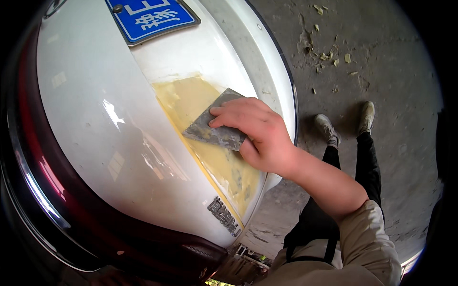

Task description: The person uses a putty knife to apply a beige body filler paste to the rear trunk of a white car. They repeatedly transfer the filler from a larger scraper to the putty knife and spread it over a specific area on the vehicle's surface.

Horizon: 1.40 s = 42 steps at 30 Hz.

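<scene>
Right hand (269, 133): you are holding a grey scraper (202, 128) over yellow paste (183, 95) on white bodywork (90, 90) | left hand: unseen, can't tell

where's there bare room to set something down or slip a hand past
Open: grey floor right of the shoes; the curved white panel between dark red band and yellow coating has hand room. Crowded: the coating, where the right hand holds a grey spreader, and the floor strewn with pale scraps.
</scene>
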Available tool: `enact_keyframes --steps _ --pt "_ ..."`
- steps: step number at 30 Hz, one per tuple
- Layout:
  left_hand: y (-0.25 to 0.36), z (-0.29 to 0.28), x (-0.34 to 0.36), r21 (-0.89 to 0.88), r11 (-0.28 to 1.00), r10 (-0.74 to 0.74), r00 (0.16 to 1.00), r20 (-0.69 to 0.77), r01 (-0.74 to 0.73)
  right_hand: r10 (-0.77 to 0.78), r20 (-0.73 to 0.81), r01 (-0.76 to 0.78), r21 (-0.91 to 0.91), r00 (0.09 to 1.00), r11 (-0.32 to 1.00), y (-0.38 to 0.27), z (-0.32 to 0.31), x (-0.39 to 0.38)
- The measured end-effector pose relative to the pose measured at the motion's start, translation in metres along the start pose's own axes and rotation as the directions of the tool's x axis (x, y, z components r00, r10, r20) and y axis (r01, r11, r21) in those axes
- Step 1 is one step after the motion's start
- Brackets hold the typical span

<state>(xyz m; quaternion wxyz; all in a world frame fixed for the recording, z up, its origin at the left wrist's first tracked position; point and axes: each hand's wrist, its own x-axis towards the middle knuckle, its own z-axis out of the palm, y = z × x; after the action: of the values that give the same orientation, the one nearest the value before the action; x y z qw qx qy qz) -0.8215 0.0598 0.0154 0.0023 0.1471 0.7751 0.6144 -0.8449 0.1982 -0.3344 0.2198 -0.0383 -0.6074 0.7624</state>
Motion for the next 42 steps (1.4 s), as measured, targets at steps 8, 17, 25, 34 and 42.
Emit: enact_keyframes --steps 8,17,25,34,42 --pt "-0.003 0.010 0.003 0.136 0.988 0.052 0.992 0.117 -0.068 0.018 0.052 -0.018 -0.006 0.998 1.000 -0.005 -0.008 -0.034" --pt "-0.004 0.011 -0.001 0.131 0.989 0.053 0.989 0.135 -0.071 -0.054 0.047 0.057 -0.066 0.997 0.996 -0.006 -0.007 -0.069" --pt "-0.006 0.010 -0.004 0.063 0.997 0.034 0.988 0.153 -0.044 -0.062 0.002 0.062 -0.090 0.998 0.994 -0.013 0.001 -0.110" --pt "0.004 0.000 -0.006 0.090 0.995 -0.052 0.986 0.159 0.038 0.043 -0.018 -0.045 -0.120 0.999 0.992 -0.028 0.010 -0.148" --pt "0.004 0.001 -0.008 0.010 0.998 -0.056 0.994 0.094 0.055 0.062 0.016 -0.060 -0.118 0.998 0.991 -0.039 0.017 -0.183"
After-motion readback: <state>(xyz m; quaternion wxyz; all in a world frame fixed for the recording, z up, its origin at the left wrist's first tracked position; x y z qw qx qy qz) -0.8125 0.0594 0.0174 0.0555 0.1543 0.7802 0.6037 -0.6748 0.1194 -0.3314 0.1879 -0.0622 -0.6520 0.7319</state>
